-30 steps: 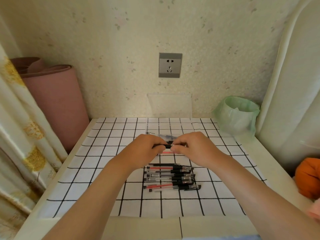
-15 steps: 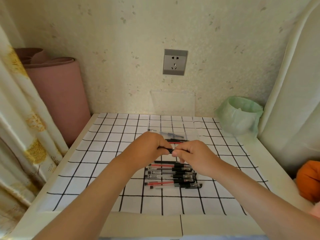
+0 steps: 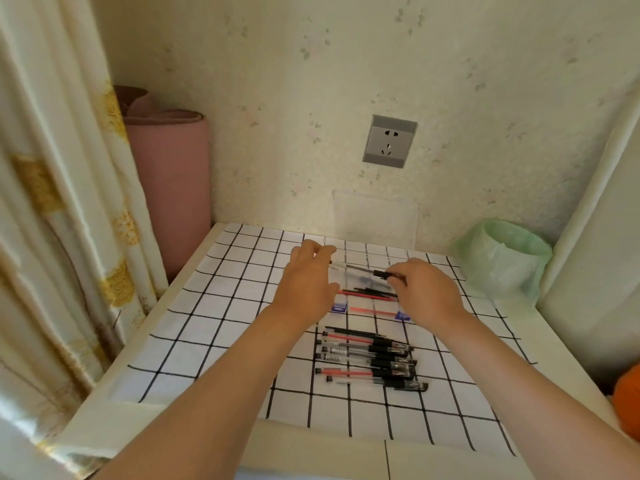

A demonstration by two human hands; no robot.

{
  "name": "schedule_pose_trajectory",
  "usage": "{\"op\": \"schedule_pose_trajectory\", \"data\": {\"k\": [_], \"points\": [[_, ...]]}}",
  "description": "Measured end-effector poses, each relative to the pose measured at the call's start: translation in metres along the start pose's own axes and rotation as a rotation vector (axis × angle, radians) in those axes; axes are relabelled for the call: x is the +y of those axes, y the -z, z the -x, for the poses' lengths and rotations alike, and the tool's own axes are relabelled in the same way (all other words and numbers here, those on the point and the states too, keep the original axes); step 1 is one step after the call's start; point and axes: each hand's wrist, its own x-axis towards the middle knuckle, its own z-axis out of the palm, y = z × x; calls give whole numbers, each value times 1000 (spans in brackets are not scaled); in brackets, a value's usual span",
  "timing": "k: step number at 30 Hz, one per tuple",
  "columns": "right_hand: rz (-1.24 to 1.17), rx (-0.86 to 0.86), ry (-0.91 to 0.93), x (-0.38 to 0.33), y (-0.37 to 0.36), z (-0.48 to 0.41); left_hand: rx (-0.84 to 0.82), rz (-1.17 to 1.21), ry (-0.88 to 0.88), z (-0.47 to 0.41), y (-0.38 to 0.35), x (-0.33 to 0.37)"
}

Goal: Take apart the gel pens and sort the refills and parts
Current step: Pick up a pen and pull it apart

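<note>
- The right hand (image 3: 427,294) pinches a black pen part (image 3: 381,273) between thumb and fingertips. A thin dark rod sticks out of the part to the left, and its right end is hidden in the fingers.
- That part hangs over the clear box (image 3: 338,308), whose walls barely show; two blue clips mark its near edge.
- The left hand (image 3: 308,282) reaches over the box's left end, fingers stretched forward and loose. Its palm side is hidden, so I cannot tell if anything clear lies under it.
- Refills (image 3: 367,295), red and black, lie inside the box, partly behind the right hand. A bluish piece beyond them is too blurred to name.
- Whole gel pens (image 3: 367,358) lie side by side on the grid cloth (image 3: 207,323), just nearer than the box.
- A clear panel (image 3: 374,216) leans on the wall behind the box — only a faint outline.
</note>
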Motion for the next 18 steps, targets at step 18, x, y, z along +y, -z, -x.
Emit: {"op": "schedule_pose_trajectory", "data": {"k": [18], "points": [[58, -356, -15, -11, -30, -62, -212, -13, 129, -7, -16, -13]]}}
